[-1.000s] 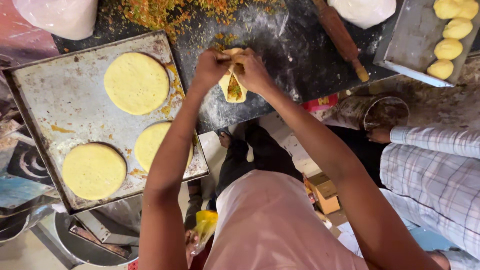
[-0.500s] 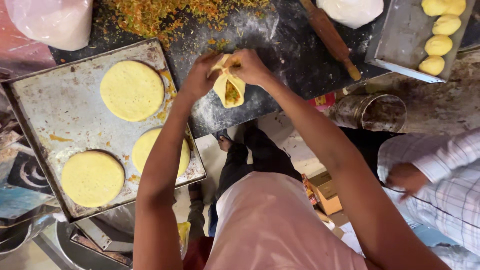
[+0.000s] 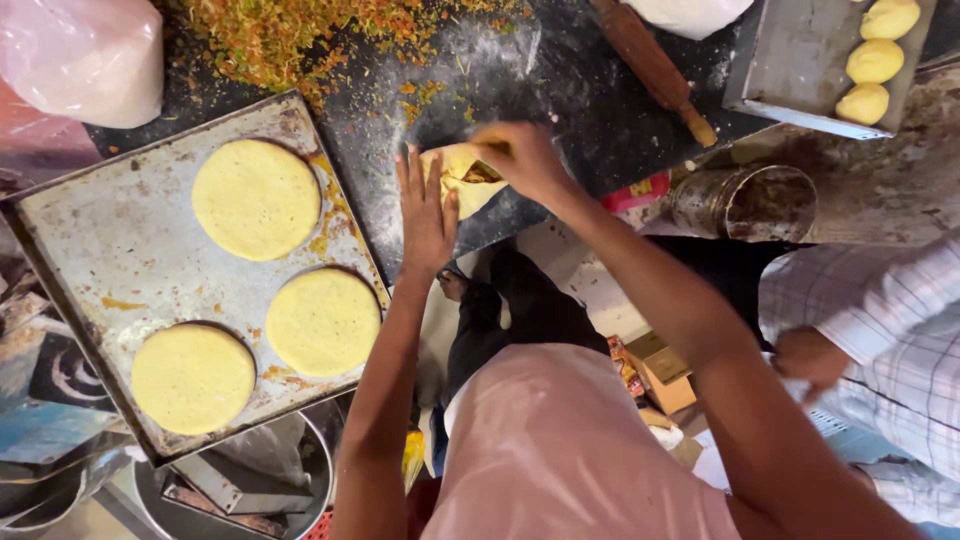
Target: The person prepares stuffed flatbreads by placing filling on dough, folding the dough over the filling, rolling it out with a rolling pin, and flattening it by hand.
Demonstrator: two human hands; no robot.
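The left hand (image 3: 428, 215) stands flat and open-palmed against the pale yellow, half-folded dough round with filling (image 3: 462, 178), which rests on the floured black work slab (image 3: 560, 90). The right hand (image 3: 520, 158) pinches its upper edge. The dough looks soft, light and easily torn; support it from both sides at the rim. Beside it, a dented metal tray (image 3: 95, 255) carries three flat yellow discs (image 3: 256, 198). Farther off lie a wooden rolling pin (image 3: 652, 65) and loose shredded orange-green filling (image 3: 300, 35).

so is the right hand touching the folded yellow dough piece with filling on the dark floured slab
Touching. The head view shows the right hand with its fingers closed over the top edge of the folded yellow dough piece, no gap between them.
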